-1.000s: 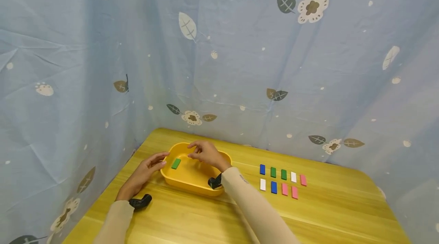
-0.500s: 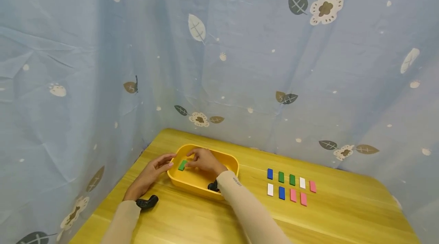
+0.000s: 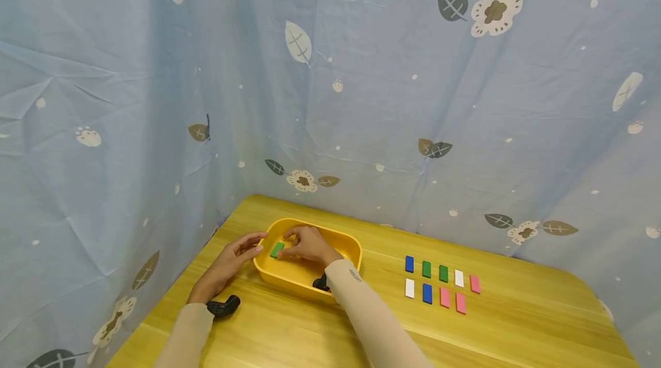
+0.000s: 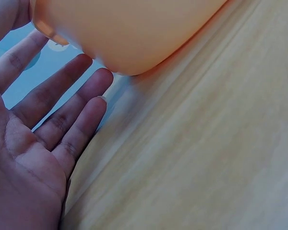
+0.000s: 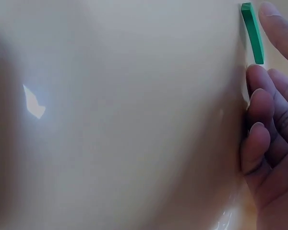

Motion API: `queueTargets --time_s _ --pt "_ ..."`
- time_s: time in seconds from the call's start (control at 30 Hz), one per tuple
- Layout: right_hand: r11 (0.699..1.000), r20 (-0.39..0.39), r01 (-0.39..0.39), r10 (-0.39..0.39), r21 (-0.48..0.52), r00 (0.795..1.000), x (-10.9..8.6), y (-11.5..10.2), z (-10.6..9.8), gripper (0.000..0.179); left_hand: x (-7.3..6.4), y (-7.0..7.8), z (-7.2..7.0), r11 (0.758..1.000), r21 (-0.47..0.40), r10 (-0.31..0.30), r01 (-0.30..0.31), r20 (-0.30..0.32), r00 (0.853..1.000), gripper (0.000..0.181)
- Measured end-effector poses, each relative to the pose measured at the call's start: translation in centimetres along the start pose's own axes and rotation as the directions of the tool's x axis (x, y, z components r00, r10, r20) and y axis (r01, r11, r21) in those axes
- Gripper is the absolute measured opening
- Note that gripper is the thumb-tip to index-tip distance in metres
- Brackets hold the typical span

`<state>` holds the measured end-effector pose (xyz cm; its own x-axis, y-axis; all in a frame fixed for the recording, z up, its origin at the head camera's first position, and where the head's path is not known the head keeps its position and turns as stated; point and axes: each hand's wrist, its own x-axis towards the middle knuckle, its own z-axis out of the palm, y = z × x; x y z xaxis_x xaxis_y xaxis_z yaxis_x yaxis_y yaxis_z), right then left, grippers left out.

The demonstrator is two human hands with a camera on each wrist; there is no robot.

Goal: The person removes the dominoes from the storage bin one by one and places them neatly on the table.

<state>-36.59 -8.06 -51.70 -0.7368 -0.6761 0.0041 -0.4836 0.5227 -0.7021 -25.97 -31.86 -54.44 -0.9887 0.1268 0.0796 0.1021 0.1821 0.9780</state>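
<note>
A yellow plastic basin (image 3: 289, 284) sits at the left part of the table, with one green block (image 3: 277, 250) lying inside toward its left end. My right hand (image 3: 308, 244) reaches down into the basin, thumb and fingers around the block. In the right wrist view a slight gap shows between the thumb and the green block (image 5: 253, 34), and the other fingers are bent near the basin floor. At the basin's left end, my left hand (image 3: 229, 262) rests against the rim. Its fingers look fairly straight beside the outer wall in the left wrist view.
Right of the basin, several blocks stand in two rows on the wooden table (image 3: 516, 322): blue (image 3: 409, 263), green (image 3: 426, 269), white (image 3: 459, 278) and pink (image 3: 475, 284) among them. A patterned blue curtain (image 3: 361, 98) hangs along the back and left sides.
My right hand has moved left and down inside the basin to the green block. The left hand stays at the rim. The head view has shifted slightly.
</note>
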Motion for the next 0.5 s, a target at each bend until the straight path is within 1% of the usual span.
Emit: queueTargets --time_s 0.27,0.4,0.5 --pt "0.995 -0.022 -0.033 0.031 -0.098 0.999 0.2 -0.4 0.4 0.057 0.1 0.0 0.2 1.0 -0.002 -0.003 0.003 -0.005 1.0 0.047" --pt "0.989 -0.035 -0.06 0.056 -0.136 0.998 0.3 -0.9 0.5 0.053 0.1 -0.1 0.0 1.0 -0.008 -0.01 0.01 -0.008 1.0 0.047" --pt "0.988 -0.039 -0.069 0.064 -0.139 0.997 0.3 -1.0 0.6 0.049 0.1 -0.2 -0.1 1.0 -0.014 -0.011 0.011 -0.009 1.0 0.047"
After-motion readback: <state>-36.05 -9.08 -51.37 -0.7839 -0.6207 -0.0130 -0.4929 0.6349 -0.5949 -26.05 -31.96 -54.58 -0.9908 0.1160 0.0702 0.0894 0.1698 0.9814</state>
